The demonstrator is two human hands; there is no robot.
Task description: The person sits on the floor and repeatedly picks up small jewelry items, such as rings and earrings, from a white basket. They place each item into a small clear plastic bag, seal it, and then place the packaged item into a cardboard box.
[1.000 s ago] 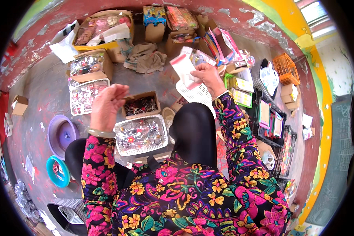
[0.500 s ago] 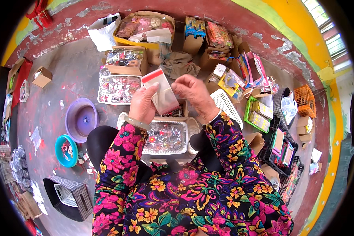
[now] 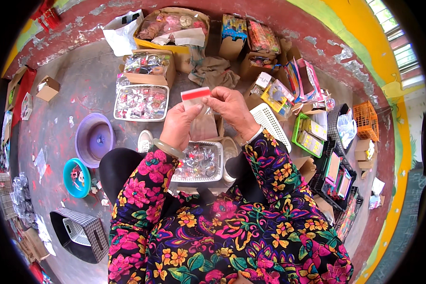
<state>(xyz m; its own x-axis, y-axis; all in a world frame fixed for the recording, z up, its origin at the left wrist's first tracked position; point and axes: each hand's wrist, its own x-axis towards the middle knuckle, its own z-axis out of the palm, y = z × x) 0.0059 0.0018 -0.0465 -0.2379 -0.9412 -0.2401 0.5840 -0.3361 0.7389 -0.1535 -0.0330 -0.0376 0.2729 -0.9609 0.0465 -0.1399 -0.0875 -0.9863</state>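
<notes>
Principal item: one small clear bag (image 3: pixel 196 94) with a red band along its upper edge, held in the air between the two hands; whether anything lies inside cannot be told. Left hand (image 3: pixel 177 127): closed on the bag's left side, thumb on the near face, the other fingers curled behind. Right hand (image 3: pixel 235 112): thumb and forefinger drawn together at the bag's right side, just under the band. Step in hand, by judgement: working at the bag's upper end, one hand steadying, the other picking at the edge. Next move, by judgement: calls for a firm left hold and a fine rubbing or parting action of the right fingertips, since thin film tends to cling and slip. Below the hands, touched by neither: front white basket (image 3: pixel 221 161) of small wrapped pieces (image 3: pixel 196 158). Beyond, to the left: second white basket (image 3: pixel 167 104), filled with clear-wrapped pieces; just behind it, an open cardboard box (image 3: pixel 151 80) of packets. Farther left: purple basin (image 3: pixel 92 142), with a teal basin (image 3: pixel 67 180) near it. To the right: white perforated basket (image 3: pixel 271 124); green basket (image 3: pixel 296 127) of yellowish packs; black crate (image 3: pixel 321 187); orange crate (image 3: pixel 367 122).
</notes>
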